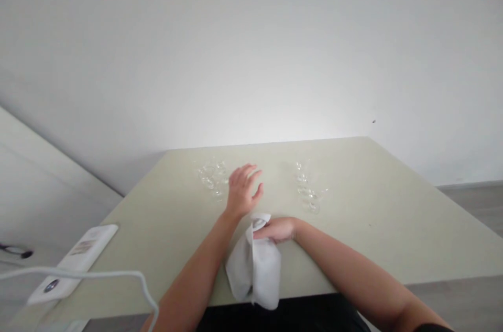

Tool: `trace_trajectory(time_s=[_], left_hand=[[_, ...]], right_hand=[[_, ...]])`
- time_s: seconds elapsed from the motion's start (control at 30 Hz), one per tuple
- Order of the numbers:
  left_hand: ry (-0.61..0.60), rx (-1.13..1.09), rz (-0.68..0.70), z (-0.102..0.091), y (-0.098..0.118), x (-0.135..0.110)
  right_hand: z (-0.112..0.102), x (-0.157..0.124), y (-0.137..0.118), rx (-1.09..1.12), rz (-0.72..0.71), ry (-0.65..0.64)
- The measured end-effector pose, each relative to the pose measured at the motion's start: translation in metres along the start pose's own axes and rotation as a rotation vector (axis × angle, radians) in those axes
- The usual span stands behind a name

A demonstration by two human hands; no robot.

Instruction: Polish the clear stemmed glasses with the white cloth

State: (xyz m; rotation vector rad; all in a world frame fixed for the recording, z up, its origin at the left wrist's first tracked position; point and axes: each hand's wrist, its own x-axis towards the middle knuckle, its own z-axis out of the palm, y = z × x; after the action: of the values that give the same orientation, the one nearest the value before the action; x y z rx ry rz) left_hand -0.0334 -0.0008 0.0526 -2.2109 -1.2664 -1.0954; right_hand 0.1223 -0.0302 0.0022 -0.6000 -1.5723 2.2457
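Observation:
My left hand (242, 189) hovers over the pale table (373, 217) with its fingers spread, holding nothing, right beside a cluster of small clear glasses (212, 179) at the far left. My right hand (277, 229) is closed on a white cloth (255, 268) that hangs down over the table's near edge. A second group of clear glasses (308, 190) stands to the right of both hands, apart from them.
A white flat device (74, 261) lies at the table's left corner, with a white cable (98, 275) looping in front of it. A plain white wall rises behind the table. Grey floor shows at the right.

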Motion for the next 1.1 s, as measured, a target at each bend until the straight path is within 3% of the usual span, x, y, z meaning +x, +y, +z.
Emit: trace_trajectory(time_s=[0.1,0.17,0.23,0.33,0.5,0.63,0.77,0.87,1.0,1.1], left_hand=[[0.400,0.090,-0.173,-0.029,-0.026,-0.004],[0.561,0.106,-0.281,-0.038,-0.042,-0.013],[0.613,0.133,-0.351,-0.039,-0.056,-0.023],[0.536,0.141,-0.432,-0.030,-0.069,-0.032],[0.538,0.136,-0.543,-0.016,-0.076,-0.035],[0.524,0.126,-0.627,-0.013,-0.079,-0.039],[0.480,0.106,-0.684,-0.013,-0.081,-0.042],[0.435,0.108,-0.565,-0.017,-0.076,-0.041],[0.321,0.075,-0.251,-0.022,-0.055,-0.038],[0.161,0.049,-0.045,-0.017,-0.034,-0.036]], right_hand=[[-0.003,0.003,-0.001,0.139,0.193,-0.182],[-0.005,0.005,-0.004,0.200,0.130,-0.154],[-0.007,0.008,-0.007,0.269,-0.001,-0.076],[-0.009,0.012,-0.012,0.372,-0.201,0.094],[-0.011,0.016,-0.015,0.396,-0.360,0.366],[-0.012,0.018,-0.014,0.321,-0.373,0.474],[-0.016,0.023,-0.008,0.202,-0.342,0.494],[-0.019,0.029,0.000,0.191,-0.340,0.502],[-0.020,0.038,0.006,0.223,-0.380,0.557],[-0.022,0.039,0.006,0.053,-0.435,0.630]])
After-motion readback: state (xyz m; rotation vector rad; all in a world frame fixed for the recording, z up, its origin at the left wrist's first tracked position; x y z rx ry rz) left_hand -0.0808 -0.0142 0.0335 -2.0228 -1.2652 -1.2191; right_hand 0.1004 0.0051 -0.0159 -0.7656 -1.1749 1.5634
